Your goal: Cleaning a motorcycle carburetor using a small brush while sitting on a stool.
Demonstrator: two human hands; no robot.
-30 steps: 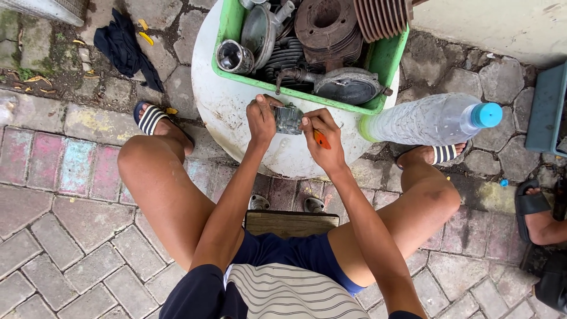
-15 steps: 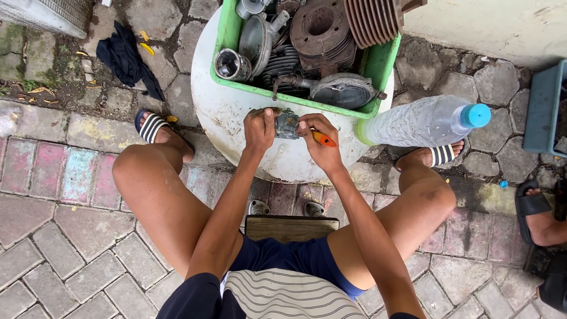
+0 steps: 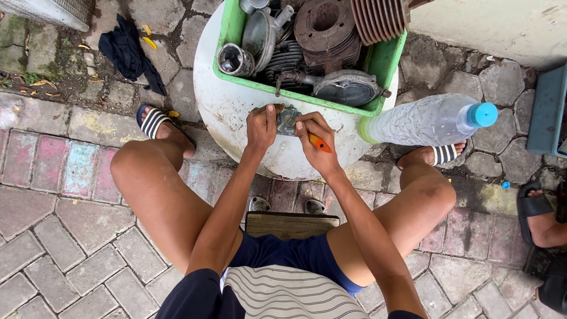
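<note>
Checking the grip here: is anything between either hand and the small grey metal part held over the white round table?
Nothing visible: the left hand grips the small grey metal part directly, and the right hand, holding an orange-handled tool, touches its other side.

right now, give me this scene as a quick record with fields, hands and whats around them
left hand: grips a small grey metal part over the white round table
right hand: holds an orange-handled tool, fingertips at the part
green crate: on the table behind the hands, filled with rusty finned engine parts
clear bottle: blue cap, lying at the table's right edge
stool: wooden, between the knees
ground: paving bricks, dark cloth upper left
another person: a sandalled foot at far right
</note>
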